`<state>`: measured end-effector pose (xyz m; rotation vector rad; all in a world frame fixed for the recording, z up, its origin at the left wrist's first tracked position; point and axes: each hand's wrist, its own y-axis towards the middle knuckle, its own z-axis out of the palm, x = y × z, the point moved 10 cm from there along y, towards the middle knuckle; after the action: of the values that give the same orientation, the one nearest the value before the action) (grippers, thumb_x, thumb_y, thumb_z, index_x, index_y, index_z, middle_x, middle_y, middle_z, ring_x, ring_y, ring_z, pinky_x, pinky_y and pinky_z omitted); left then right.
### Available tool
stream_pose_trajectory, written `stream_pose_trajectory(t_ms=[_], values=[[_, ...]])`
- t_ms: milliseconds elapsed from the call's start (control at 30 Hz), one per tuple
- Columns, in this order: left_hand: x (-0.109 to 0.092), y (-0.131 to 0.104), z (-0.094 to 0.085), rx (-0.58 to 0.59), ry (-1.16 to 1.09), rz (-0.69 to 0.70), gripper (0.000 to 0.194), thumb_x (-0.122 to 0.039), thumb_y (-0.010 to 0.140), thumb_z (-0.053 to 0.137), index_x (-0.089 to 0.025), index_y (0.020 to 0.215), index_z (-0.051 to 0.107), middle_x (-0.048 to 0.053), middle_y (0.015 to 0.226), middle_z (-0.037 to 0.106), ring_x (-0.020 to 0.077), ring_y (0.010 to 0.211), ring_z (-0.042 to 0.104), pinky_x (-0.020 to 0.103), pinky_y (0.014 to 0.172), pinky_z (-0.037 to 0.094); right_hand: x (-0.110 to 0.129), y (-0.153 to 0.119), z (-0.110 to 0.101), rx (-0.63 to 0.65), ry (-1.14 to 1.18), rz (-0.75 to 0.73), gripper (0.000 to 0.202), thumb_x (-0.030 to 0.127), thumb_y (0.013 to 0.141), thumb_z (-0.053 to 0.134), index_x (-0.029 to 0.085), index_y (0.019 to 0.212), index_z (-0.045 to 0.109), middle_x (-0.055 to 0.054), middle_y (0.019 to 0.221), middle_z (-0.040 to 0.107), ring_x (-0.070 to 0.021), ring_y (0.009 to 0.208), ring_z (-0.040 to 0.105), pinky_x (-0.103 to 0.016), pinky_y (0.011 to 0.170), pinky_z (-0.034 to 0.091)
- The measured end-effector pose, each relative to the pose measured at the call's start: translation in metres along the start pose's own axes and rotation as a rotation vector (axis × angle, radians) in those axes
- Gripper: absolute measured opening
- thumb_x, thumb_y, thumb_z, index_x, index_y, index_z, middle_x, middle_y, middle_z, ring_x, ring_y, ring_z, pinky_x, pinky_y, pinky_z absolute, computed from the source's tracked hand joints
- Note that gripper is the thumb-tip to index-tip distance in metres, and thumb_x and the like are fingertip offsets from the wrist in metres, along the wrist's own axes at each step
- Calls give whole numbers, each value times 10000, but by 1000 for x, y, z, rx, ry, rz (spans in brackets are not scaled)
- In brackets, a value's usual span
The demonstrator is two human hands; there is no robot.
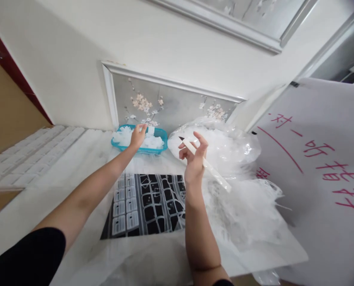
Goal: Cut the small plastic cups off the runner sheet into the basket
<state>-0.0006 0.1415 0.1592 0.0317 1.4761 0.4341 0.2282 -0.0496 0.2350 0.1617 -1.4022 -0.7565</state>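
Over a blue plastic basket heaped with small translucent white plastic pieces, my left hand is closed in a pinch. A small white plastic piece shows at its fingertips. My right hand is raised above the table, gripping a white pen-like stick with a dark pointed tip. Its thumb and index finger stand apart while the stick crosses the palm. Between my forearms lies a black sheet, with white plastic pieces in rows on its left and clear-outlined black cells on its right.
Rows of white pieces line the table's left side. A clear bag of white pieces sits behind my right hand, with crumpled plastic film nearer. A white board with red writing stands at right. The panelled wall closes the back.
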Motion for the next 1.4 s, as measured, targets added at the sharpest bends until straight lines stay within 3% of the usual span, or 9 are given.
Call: stream_pose_trajectory(t_ms=[133, 233, 333, 500, 733, 933, 1067, 1233, 1400], values=[[-1, -54, -38, 158, 134, 101, 252, -376, 892, 620, -145, 981, 668, 116, 1143, 676, 250, 1173, 558, 347, 1063, 363, -10, -39, 2, 100, -6, 151, 303, 524, 934, 475, 227, 895, 525, 7, 702, 608, -111, 546, 526, -249, 531, 429], [-2, -130, -52, 507, 312, 204, 249, -391, 864, 653, -186, 993, 712, 94, 1146, 696, 253, 1140, 607, 360, 1058, 398, -45, -111, 19, 362, -45, 428, 227, 397, 854, 627, 218, 773, 514, 15, 680, 652, -110, 523, 547, -236, 502, 433], [3, -211, -67, 839, 411, 230, 182, -335, 849, 672, -221, 976, 735, 79, 1126, 717, 240, 1126, 640, 370, 1058, 438, -85, -189, 9, 424, -66, 667, 224, 336, 817, 647, 217, 720, 484, 20, 628, 653, -112, 466, 526, -223, 437, 393], [7, -287, -75, 1075, 539, 407, 328, -280, 905, 591, -243, 1224, 657, 76, 1251, 679, 242, 1288, 547, 455, 1164, 356, -117, -241, -11, 446, -232, 588, 235, 321, 825, 632, 209, 671, 495, 27, 598, 602, -130, 555, 551, -254, 568, 434], [27, -299, -65, 1116, 632, 469, 360, -248, 914, 541, -203, 1258, 637, 103, 1288, 657, 267, 1349, 485, 469, 1176, 333, -122, -239, -9, 482, -409, 495, 228, 317, 814, 617, 209, 645, 509, 47, 596, 560, -123, 580, 500, -249, 606, 389], [27, -301, -62, 1063, 462, 272, 222, -239, 846, 616, -233, 1046, 712, 76, 1173, 709, 275, 1313, 520, 475, 1186, 313, -118, -236, -6, 485, -471, 442, 237, 313, 794, 596, 214, 610, 483, 59, 569, 493, -114, 554, 431, -249, 582, 350], [35, -261, -92, 590, 59, -168, 73, -275, 774, 714, -220, 804, 677, 63, 915, 727, 280, 1104, 652, 471, 1046, 475, -120, -232, -5, 498, -527, 442, 251, 278, 737, 609, 217, 561, 442, 62, 533, 445, -112, 534, 398, -246, 540, 318], [30, -218, -145, 67, -417, -369, 132, -320, 875, 571, -205, 811, 571, 40, 957, 681, 259, 1109, 636, 480, 940, 538, -119, -236, -10, 409, -337, 571, 188, 312, 769, 626, 216, 642, 525, 36, 579, 570, -128, 545, 503, -243, 529, 378], [39, -228, -145, 201, -329, -512, 129, -288, 818, 646, -196, 902, 611, 19, 842, 652, 190, 747, 657, 311, 632, 536, -111, -245, 1, 410, -199, 600, 210, 336, 798, 644, 213, 684, 518, 28, 599, 609, -137, 552, 552, -252, 562, 419]])
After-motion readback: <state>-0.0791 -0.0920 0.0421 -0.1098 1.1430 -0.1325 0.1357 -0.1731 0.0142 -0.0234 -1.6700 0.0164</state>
